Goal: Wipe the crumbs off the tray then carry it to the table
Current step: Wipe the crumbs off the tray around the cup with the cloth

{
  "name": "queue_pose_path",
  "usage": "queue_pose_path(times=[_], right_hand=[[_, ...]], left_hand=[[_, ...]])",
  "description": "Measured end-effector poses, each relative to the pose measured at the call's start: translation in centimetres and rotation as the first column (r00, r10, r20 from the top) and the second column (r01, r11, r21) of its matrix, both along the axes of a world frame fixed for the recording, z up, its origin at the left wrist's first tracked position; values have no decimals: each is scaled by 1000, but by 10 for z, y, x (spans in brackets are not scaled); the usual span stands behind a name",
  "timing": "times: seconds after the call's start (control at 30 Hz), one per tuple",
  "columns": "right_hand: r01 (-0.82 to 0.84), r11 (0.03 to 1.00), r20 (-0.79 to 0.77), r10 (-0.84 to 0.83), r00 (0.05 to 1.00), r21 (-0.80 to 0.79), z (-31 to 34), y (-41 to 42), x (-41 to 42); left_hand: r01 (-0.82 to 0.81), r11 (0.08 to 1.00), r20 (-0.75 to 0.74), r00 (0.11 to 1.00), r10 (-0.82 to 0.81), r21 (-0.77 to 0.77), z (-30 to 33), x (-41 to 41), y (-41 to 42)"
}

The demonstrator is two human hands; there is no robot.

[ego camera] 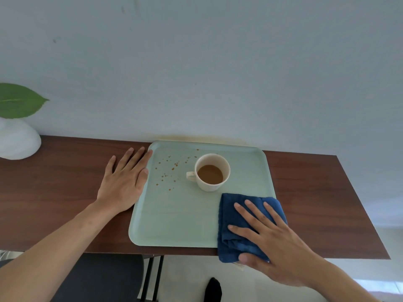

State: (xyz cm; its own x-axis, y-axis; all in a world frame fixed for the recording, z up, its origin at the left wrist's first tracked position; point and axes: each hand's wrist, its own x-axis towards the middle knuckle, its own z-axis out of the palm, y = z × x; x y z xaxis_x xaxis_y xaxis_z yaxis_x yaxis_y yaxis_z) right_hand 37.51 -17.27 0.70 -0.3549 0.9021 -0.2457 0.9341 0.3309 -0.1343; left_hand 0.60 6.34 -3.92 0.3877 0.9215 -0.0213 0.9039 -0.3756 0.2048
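A: From the head view, what do we have in front of us?

B: We see a pale green tray [174, 219] lying flat on the dark wooden desk [65, 182], its far edge close to the wall. Brown crumbs [172, 168] are scattered over its far left part, and a white cup [212, 172] with brown drink in it stands just right of them, handle toward the crumbs.

A: And our hands?

B: Our left hand [124, 182] lies flat on the desk, palm down, fingers [133, 158] spread out straight and gripping nothing; its thumb side touches the tray's left rim. Our right hand [268, 240] presses flat on a folded dark blue cloth [235, 214], fingers extended and splayed over it rather than curled around it.

A: Where does the cloth sit?

B: On the tray's near right corner, its near end hanging past the desk's front edge. It is well apart from the crumbs, with the cup between.

A: Anything else?

B: A white vase [17, 140] with a green leaf [19, 101] at the far left of the desk, and a dark chair [98, 277] below the front edge.
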Motion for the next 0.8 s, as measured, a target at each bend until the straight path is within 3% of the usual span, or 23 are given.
queue_pose_path(times=[0.3,0.8], right_hand=[[-56,998,59,54,997,39,-4,-2,-4],[-231,972,-55,234,971,44,-15,55,-129]], left_hand=[[0,1000,4,1000,0,3,0,1,0],[-1,1000,-4,1000,1,-2,1,3,0]])
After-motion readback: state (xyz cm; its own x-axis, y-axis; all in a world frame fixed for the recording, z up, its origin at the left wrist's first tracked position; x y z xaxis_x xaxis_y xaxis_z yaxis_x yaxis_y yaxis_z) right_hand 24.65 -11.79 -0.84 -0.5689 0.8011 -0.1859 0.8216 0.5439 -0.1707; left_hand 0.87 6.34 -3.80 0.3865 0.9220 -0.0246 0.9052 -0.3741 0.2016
